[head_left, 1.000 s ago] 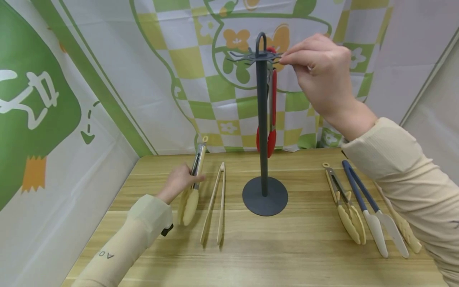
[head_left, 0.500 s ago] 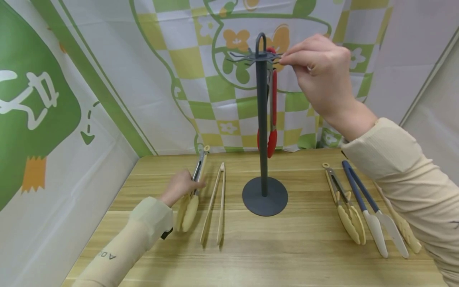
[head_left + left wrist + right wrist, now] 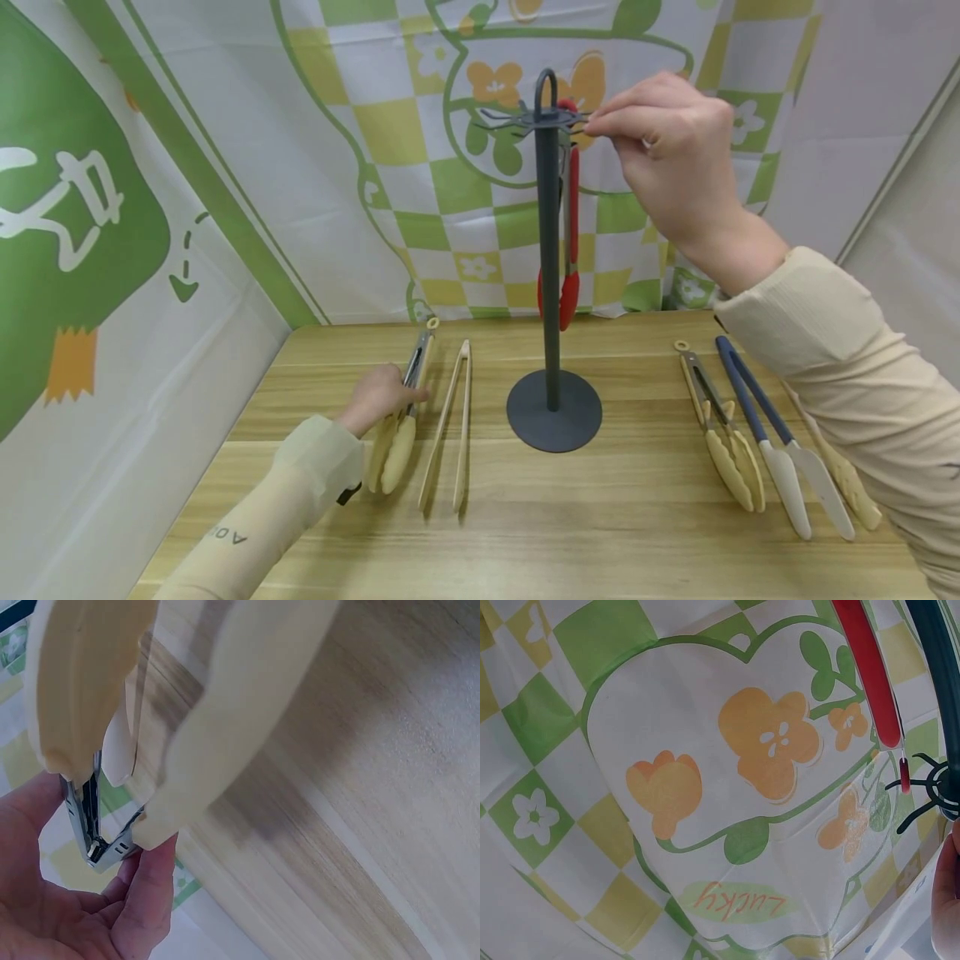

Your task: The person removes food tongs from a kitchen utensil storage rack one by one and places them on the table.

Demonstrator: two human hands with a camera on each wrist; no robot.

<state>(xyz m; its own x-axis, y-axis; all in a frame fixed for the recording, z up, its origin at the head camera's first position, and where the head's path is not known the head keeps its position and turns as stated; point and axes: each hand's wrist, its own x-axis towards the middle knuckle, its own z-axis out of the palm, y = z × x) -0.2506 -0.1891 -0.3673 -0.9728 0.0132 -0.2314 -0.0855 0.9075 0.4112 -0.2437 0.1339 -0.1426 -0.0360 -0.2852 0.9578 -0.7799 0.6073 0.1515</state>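
My left hand grips metal tongs with cream scalloped heads by the middle, at the table's left side. The jaws stand spread in the left wrist view, with the thumb on one arm and fingers on the other. Whether the tips touch the table I cannot tell. Up at the dark grey hanging rack, my right hand pinches the end of one hook at its right. Red-tipped tongs hang behind the pole. Only part of the right hand shows in the right wrist view.
Plain wooden tongs lie just right of the left hand. On the right lie another cream-headed pair, blue-handled tongs with pale tips and a beige utensil partly behind the sleeve. A patterned cloth hangs behind the wooden table.
My left hand has brought the cream-headed tongs down and toward me, close to the tabletop. The right hand stays at the hook. The red tongs have shifted very slightly.
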